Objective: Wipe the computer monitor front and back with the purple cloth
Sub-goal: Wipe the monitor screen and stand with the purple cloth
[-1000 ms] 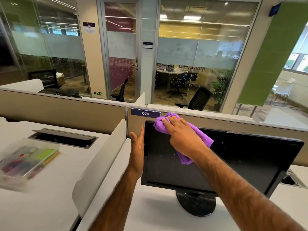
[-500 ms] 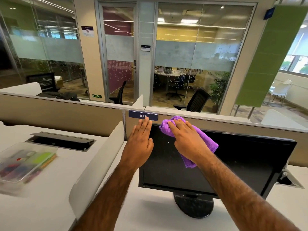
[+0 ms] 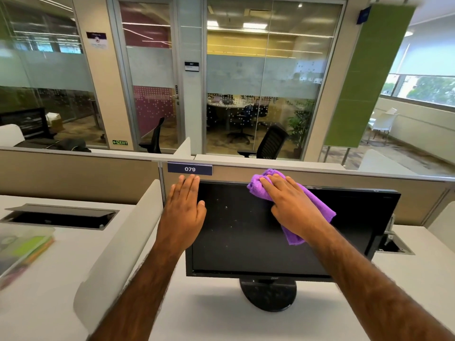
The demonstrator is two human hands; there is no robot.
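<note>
A black computer monitor (image 3: 246,242) stands on a round black base (image 3: 269,295) on the white desk, its dark screen speckled with dust. My right hand (image 3: 293,207) lies flat with straight fingers on the purple cloth (image 3: 317,205), pressing it against the upper middle of the screen near the top edge. My left hand (image 3: 183,209) is flat with straight fingers at the monitor's top left corner, covering that corner.
A white curved divider (image 3: 118,247) separates this desk from the left one, where a clear plastic box (image 3: 22,247) of stationery sits. Cable hatches (image 3: 59,215) lie open at left and far right (image 3: 394,244). A beige partition (image 3: 73,175) with a "079" label (image 3: 189,169) runs behind.
My right hand has slid the purple cloth rightward along the top of the screen. My left hand moved from the monitor's left edge up to its top left corner.
</note>
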